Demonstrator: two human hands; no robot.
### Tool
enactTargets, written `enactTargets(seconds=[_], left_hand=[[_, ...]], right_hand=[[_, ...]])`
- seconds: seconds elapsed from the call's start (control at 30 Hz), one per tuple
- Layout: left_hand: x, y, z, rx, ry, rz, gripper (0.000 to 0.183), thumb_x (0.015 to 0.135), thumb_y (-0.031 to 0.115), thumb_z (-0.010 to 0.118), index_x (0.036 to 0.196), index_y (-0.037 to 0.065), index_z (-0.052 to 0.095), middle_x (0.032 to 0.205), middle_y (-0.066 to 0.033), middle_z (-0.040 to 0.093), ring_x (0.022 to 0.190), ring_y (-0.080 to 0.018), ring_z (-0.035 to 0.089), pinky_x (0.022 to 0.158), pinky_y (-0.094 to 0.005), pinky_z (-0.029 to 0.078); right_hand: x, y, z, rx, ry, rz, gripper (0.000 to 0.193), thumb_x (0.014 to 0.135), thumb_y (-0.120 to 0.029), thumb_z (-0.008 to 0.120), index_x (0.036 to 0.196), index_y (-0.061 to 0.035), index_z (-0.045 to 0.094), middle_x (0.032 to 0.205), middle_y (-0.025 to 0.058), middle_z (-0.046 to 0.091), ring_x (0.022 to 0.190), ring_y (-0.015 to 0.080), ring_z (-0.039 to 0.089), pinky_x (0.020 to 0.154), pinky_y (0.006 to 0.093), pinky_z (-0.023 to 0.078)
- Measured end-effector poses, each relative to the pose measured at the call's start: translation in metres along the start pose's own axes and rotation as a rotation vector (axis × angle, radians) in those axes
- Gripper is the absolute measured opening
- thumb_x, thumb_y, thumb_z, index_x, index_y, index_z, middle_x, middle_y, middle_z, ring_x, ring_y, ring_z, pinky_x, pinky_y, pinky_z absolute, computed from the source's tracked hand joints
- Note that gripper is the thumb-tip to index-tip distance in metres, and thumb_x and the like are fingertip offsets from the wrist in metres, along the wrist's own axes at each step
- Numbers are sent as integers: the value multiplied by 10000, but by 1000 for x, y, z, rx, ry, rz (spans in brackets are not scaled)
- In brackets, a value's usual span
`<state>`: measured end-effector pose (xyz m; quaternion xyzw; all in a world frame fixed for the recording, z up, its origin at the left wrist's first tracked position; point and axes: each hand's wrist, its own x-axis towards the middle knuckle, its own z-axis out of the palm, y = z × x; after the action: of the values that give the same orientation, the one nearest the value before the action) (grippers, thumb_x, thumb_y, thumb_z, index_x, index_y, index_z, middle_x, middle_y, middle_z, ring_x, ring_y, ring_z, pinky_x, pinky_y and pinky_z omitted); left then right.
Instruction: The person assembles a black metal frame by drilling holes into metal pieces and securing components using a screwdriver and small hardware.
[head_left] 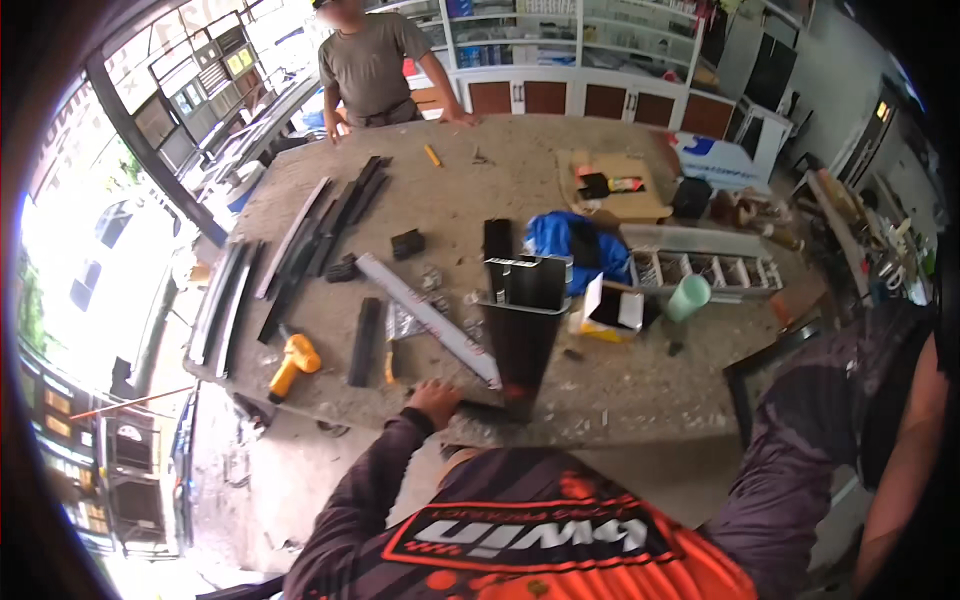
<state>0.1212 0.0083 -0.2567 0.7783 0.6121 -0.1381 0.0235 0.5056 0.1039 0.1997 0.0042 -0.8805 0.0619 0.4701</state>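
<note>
My left hand (435, 403) rests on the near edge of the worktable, fingers laid forward over the surface. Right beside it, a short dark bar (485, 409) lies along the edge, close to or touching the fingers. A tall black metal profile (520, 345) with pale cut edges rises from the table in front of me. To its left lies a long whitish strip (425, 318), set diagonally. An orange-handled tool (390, 362) and a short black bar (364, 342) lie further left. My right hand is out of view.
A yellow power drill (294, 366) and long dark profiles (320, 240) lie left. Right are a blue bag (575, 245), an open box (610, 308), a green cup (688, 297) and a divided tray (710, 272). A person (375, 70) stands across the worktable (620, 400).
</note>
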Motion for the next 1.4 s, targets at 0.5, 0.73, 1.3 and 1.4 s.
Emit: enactTargets(seconds=[0.5,0.73,1.3,1.4], left_hand=[[-7,17,-9,-269,62,98,229,850,204,585,1070,142,605,1073,-88,588,1065,-316,567,861,-499,463],[22,51,-17,-223,115,47,285,848,223,581,1127,171,606,1097,-67,587,1073,-297,565,851,-492,472],[19,49,-4,-326,157,78,354,817,244,581,1169,227,609,1159,-42,579,1086,-265,562,857,-450,470],[18,61,-4,-318,78,-12,357,809,241,578,1163,207,609,1181,-43,575,1106,-268,553,879,-448,465]], right_hand=[[15,3,38,135,166,145,1195,625,-565,838,1490,-36,204,1361,230,445,1149,302,559,961,392,461],[-91,3,132,432,570,749,1158,634,-304,927,1495,-46,196,1185,112,563,999,187,611,870,318,517],[-105,13,113,107,591,636,1054,621,-536,774,1402,35,357,1372,206,460,1252,306,468,1062,453,335],[-109,14,127,137,544,681,1059,621,-542,772,1404,34,353,1375,210,456,1255,309,466,1061,453,334]])
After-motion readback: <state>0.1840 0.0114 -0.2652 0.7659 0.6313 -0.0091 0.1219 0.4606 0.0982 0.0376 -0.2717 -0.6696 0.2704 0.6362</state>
